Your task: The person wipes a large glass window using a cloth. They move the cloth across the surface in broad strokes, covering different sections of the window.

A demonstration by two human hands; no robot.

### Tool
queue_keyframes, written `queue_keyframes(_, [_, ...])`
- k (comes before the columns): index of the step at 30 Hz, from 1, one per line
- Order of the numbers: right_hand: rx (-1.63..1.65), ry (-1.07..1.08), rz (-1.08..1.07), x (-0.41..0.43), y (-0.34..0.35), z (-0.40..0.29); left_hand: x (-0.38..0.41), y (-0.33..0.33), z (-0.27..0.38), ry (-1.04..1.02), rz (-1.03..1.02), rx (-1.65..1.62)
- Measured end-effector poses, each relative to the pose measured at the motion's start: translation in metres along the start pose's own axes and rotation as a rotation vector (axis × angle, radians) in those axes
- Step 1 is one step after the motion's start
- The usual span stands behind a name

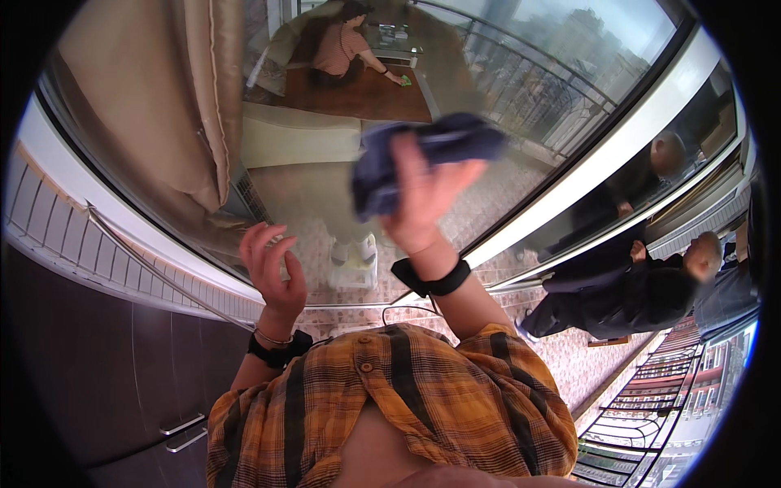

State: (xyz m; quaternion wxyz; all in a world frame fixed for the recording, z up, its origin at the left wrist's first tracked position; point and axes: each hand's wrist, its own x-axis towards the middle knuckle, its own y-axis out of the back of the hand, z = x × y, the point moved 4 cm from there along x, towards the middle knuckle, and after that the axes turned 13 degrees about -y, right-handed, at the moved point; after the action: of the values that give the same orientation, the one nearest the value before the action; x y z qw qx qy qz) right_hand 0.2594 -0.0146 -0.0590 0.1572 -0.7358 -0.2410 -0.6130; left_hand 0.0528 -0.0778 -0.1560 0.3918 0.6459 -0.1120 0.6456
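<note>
A dark blue cloth (381, 161) is bunched under my right hand (421, 189), which is spread over it against or close to a large window pane (305, 201); motion blurs both. My left hand (274, 268) is raised at the lower left of the pane with its fingers apart and slightly curled, holding nothing. Whether its fingertips touch the glass, I cannot tell. Both wrists wear black bands.
A white window frame (586, 146) runs along the right. Through the glass show a beige curtain (207, 110) and a person (341, 49) at a brown table. Another person (628, 293) in dark clothes stands right. Dark cabinets (152, 366) stand lower left.
</note>
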Motion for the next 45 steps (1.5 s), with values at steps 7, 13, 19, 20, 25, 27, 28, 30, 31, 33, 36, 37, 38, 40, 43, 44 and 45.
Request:
queue_keyframes(7, [0.276,0.216,-0.678,-0.07,-0.023,-0.052,-0.028,-0.007,-0.013,0.19,0.052,-0.325])
queue_keyframes(13, [0.669,0.033,-0.812,-0.057,-0.008,-0.061,-0.005,-0.011,0.018,0.212,0.03,-0.722])
queue_keyframes(19, [0.675,0.015,-0.845,-0.036,0.03,-0.039,0.036,0.003,0.013,0.374,0.278,-0.6])
queue_keyframes(20, [0.661,-0.012,-0.768,-0.039,0.038,-0.024,0.045,0.012,0.01,0.309,0.408,-0.522])
queue_keyframes(25, [0.43,-0.221,-0.445,-0.04,0.079,0.032,0.078,-0.007,0.01,0.236,0.437,-0.426])
queue_keyframes(27, [0.372,-0.219,-0.41,-0.045,0.084,0.04,0.1,-0.029,0.041,-0.197,0.195,0.076])
queue_keyframes(28, [0.346,-0.237,-0.413,-0.049,0.086,0.043,0.101,-0.044,0.055,-0.302,0.03,0.001])
queue_keyframes(30, [0.271,-0.276,-0.331,-0.059,0.089,0.045,0.096,-0.076,0.079,-0.419,-0.069,-0.077])
queue_keyframes(31, [0.263,-0.282,-0.344,-0.059,0.09,0.047,0.097,-0.082,0.082,-0.495,-0.069,0.063])
queue_keyframes(33, [0.243,-0.298,-0.366,-0.055,0.092,0.05,0.098,-0.077,0.071,-0.499,-0.017,0.178])
queue_keyframes(36, [0.217,-0.338,-0.358,-0.058,0.1,0.063,0.114,-0.035,0.026,-0.289,0.16,0.347])
queue_keyframes(37, [0.21,-0.368,-0.351,-0.059,0.103,0.067,0.116,-0.012,-0.002,-0.226,0.255,0.374])
queue_keyframes(38, [0.206,-0.399,-0.346,-0.058,0.106,0.068,0.122,0.012,-0.02,-0.135,0.408,0.346])
queue_keyframes(40, [0.198,-0.448,-0.365,-0.066,0.109,0.078,0.134,0.032,-0.031,-0.007,0.643,0.325])
queue_keyframes(43, [0.215,-0.502,-0.364,-0.074,0.107,0.083,0.139,0.007,-0.003,-0.134,0.59,0.227])
queue_keyframes(44, [0.223,-0.506,-0.372,-0.078,0.105,0.084,0.131,-0.02,0.01,-0.171,0.359,0.097])
queue_keyframes(45, [0.231,-0.509,-0.384,-0.081,0.102,0.083,0.12,-0.042,0.032,-0.268,0.189,0.088])
